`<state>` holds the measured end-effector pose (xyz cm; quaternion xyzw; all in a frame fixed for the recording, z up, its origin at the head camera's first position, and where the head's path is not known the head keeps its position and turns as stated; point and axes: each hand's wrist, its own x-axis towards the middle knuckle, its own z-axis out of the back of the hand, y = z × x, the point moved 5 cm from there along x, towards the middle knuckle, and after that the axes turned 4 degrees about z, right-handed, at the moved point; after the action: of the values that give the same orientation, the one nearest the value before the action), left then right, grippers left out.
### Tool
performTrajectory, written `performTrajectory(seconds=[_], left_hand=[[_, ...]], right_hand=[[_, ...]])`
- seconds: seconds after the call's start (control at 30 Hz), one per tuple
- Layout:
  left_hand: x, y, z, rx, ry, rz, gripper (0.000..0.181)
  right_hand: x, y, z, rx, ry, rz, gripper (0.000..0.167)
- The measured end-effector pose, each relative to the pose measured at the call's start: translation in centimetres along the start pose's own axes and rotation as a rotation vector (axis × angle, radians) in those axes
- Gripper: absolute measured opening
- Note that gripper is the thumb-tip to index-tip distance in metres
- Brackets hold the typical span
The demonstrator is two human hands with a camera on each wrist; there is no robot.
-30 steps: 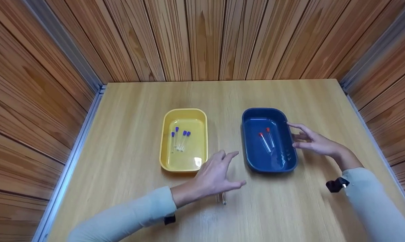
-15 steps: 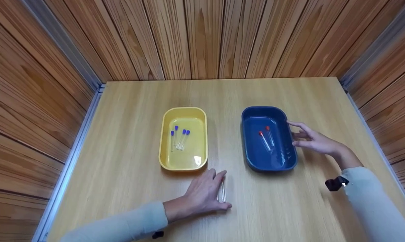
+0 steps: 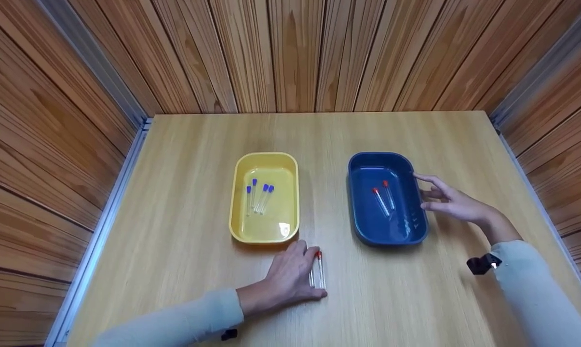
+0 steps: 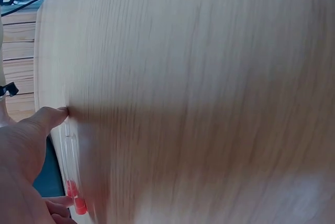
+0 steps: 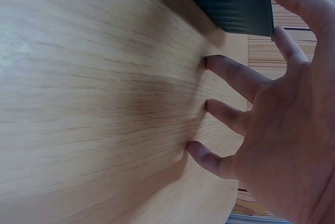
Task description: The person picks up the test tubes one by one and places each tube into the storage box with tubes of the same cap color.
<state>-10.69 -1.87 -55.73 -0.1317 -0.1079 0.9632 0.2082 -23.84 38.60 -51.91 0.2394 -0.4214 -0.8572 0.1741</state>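
Note:
In the head view my left hand spans two red-capped test tubes lying on the table, its thumb near their glass ends. In the left wrist view a fingertip touches the red caps; I see no tube lifted. To the right, the right hand rests with spread fingers at the side of the blue tray. Two more red-capped tubes lie in that tray. In the right wrist view, two fingertips touch the tray wall and the other fingers reach down to the table.
A yellow tray stands to the left of the blue one, with several purple-capped tubes lying in it. Wood-panelled walls enclose the back and sides of the wooden table.
My left hand has come down and back toward the front of the table, and its thumb and fingers have drawn nearer the two tubes. The right hand stays at the blue tray.

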Motion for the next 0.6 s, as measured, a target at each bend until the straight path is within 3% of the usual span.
performTrajectory(seconds=[0.27,0.6], left_hand=[[-0.05,0.09,-0.03,-0.035,-0.036,-0.016,0.098],[-0.15,0.11,-0.28,-0.035,-0.003,0.007,0.100]], right_hand=[[0.12,-0.12,-0.08,-0.011,-0.011,-0.016,0.081],[-0.03,-0.24,-0.04,-0.022,-0.011,-0.038,0.083]])
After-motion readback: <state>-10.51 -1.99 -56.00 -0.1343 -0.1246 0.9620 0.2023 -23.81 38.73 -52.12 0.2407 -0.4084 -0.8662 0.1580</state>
